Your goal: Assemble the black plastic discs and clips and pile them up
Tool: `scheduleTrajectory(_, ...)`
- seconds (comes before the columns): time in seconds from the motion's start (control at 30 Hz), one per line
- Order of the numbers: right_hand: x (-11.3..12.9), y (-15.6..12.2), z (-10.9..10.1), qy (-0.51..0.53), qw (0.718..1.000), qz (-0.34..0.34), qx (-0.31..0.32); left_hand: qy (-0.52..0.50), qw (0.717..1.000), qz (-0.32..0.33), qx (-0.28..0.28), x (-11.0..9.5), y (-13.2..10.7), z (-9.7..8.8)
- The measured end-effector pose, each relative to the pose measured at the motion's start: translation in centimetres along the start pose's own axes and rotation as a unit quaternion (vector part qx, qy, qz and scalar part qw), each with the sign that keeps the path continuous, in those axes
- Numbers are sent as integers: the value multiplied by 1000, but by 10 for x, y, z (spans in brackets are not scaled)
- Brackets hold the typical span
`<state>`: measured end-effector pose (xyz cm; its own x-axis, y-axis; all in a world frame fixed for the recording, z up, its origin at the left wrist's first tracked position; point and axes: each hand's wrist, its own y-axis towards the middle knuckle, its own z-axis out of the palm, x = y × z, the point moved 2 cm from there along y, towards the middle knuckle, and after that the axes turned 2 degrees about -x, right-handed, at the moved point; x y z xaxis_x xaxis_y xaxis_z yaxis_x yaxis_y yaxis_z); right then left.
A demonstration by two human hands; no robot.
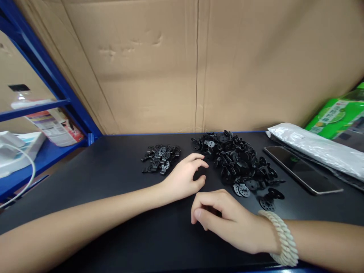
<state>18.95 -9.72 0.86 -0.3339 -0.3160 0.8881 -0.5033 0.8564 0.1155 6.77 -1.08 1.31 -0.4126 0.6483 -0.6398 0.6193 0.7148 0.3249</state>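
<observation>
My left hand reaches in over the middle of the dark tabletop, its fingers and thumb apart with nothing between them. Its fingertips point toward a large heap of black perforated disc-shaped parts, without visibly gripping any. To its left lies a smaller pile of black parts with round perforated ends and tabs. Nearer to me is my right hand, fingers curled in and thumb against the index finger. Whatever it may hold is hidden. A few loose black discs lie just beyond its wrist, which wears a pale twisted band.
A phone lies right of the heap, beside a silvery plastic package and a green pack. Cardboard walls the back. On the left, a blue shelf frame carries a bottle and a white cable.
</observation>
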Motion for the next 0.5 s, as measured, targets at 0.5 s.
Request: scheduleTrajectory(0.5, 1, 3, -6, 56, 998, 15, -8, -243, 953, -97, -151, 1, 24, -13)
